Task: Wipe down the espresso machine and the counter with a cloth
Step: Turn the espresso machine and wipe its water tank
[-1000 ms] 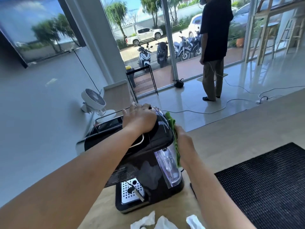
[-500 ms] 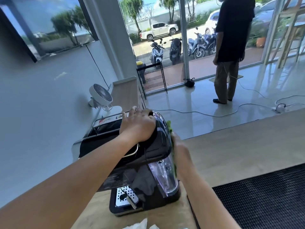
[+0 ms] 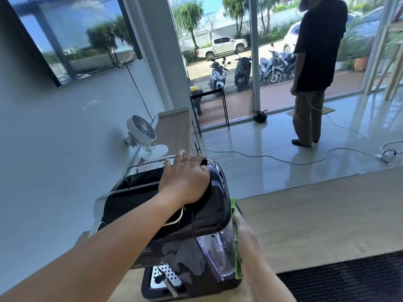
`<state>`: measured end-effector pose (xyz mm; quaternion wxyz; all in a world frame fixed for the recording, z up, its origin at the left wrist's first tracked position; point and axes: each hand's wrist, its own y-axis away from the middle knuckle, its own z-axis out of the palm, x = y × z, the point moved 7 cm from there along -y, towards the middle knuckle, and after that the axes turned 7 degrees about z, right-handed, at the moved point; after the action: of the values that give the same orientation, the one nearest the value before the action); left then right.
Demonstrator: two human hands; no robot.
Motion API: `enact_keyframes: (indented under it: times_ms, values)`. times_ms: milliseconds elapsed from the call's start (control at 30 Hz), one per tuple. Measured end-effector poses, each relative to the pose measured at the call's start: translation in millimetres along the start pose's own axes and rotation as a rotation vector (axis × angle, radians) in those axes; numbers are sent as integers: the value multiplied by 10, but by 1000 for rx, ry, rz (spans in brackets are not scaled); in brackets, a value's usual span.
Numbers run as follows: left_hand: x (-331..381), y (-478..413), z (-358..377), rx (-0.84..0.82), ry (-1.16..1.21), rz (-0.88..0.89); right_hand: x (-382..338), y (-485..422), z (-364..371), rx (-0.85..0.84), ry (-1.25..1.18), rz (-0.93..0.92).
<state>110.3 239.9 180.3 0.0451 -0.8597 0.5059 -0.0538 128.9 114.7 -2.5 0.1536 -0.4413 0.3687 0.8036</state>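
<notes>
Pressing down on the rounded black top of the espresso machine [image 3: 209, 214], the left hand [image 3: 185, 179] lies palm-flat with its fingers [image 3: 196, 162] spread fairly wide and following the curve toward the far edge, holding nothing. The machine stands on the pale wooden desk [image 3: 316, 214] at about 6 o'clock in the view, its front turned toward the wearer. On the machine's 3 o'clock side the right hand [image 3: 246, 234] pushes a green cloth [image 3: 236, 247] flat against the clear water tank [image 3: 216, 253]. That hand is seen edge-on, and its fingers look straight and close together along the cloth rather than bunched round it. The cloth hangs as a narrow strip between hand and tank, reaching from the lower edge of the black top down almost to the base. A grey rag [image 3: 187, 258] droops under the machine's head above the perforated drip tray [image 3: 165, 277]. A black ribbed mat [image 3: 349, 280] covers the desk at 4 o'clock, well apart from the machine. At 10 o'clock from the machine a small white fan [image 3: 141, 129] sits on a low wooden cabinet by the wall. A person in dark clothes [image 3: 316, 62] stands on the shiny floor at 1 o'clock, beside the glass doors, with a white cable [image 3: 283, 160] trailing across the tiles.
</notes>
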Motion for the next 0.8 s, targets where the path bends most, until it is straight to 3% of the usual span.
enact_keyframes:
  times_ms: [100, 267, 433, 567, 667, 800]
  values:
    - [-3, -3, -7, 1, -2, -4, -363, -173, 111, -85, -37, -157]
    - [20, -3, -27, -3, 15, -11, -861, -395, 192, -40, -43, -160]
    - [23, 18, -46, -1, 41, -18, -445, -439, 70, -16, -31, 14]
    - [15, 48, -39, -7, 47, -20, -50, -435, -59, 72, -49, 41]
    - [12, 47, -26, -7, 43, -14, -153, -306, -14, 44, -72, -16]
    - [23, 20, -34, -5, 38, -15, -860, -190, 233, -92, -147, -216]
